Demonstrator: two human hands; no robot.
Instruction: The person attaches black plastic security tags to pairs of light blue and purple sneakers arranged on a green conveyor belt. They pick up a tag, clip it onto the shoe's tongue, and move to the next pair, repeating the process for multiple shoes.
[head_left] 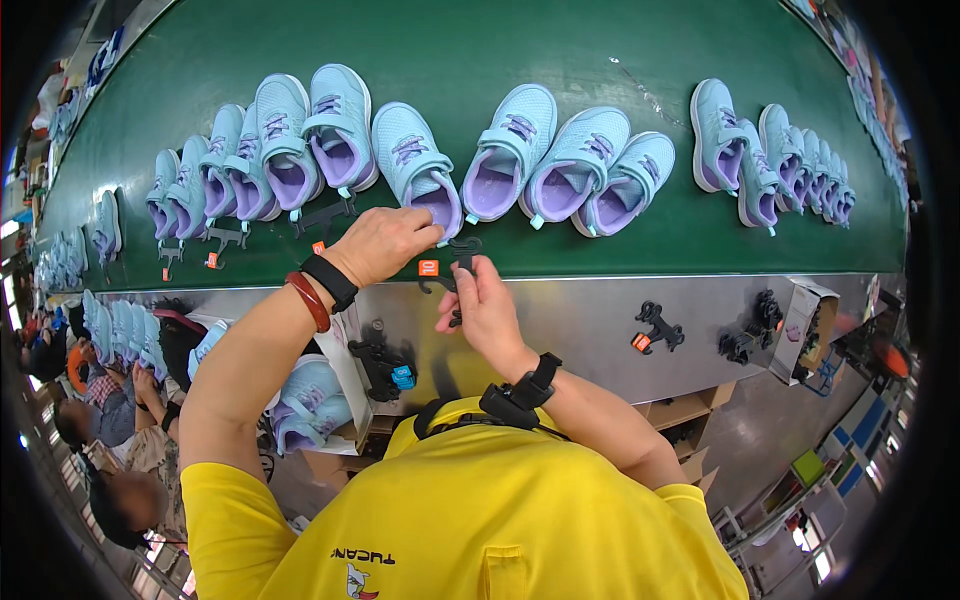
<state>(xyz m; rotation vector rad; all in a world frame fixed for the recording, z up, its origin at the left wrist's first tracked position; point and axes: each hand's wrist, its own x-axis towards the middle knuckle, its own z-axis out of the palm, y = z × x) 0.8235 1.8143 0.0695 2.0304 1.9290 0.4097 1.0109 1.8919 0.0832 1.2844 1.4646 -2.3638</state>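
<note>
My left hand (385, 243) is closed at the heel of a light blue sneaker (410, 150) with purple lining and laces, its toe pointing away from me. The fingertips pinch the heel edge. Close beside it, my right hand (483, 310) grips a black plastic shoe hanger (465, 252) with an orange tag (428, 268), just below that heel. Part of the hanger is hidden behind the fingers. Right of this sneaker stand three more, the nearest being a light blue sneaker (512, 145). On the left, a sneaker (340, 125) has a dark hanger (322, 217) at its heel.
The green conveyor belt (420, 45) carries rows of matching sneakers on both sides. Along its near side runs a metal ledge (570, 330) with tagged hangers (657, 328), more black hangers (382, 360) and a white box (805, 330). Co-workers sit at the left.
</note>
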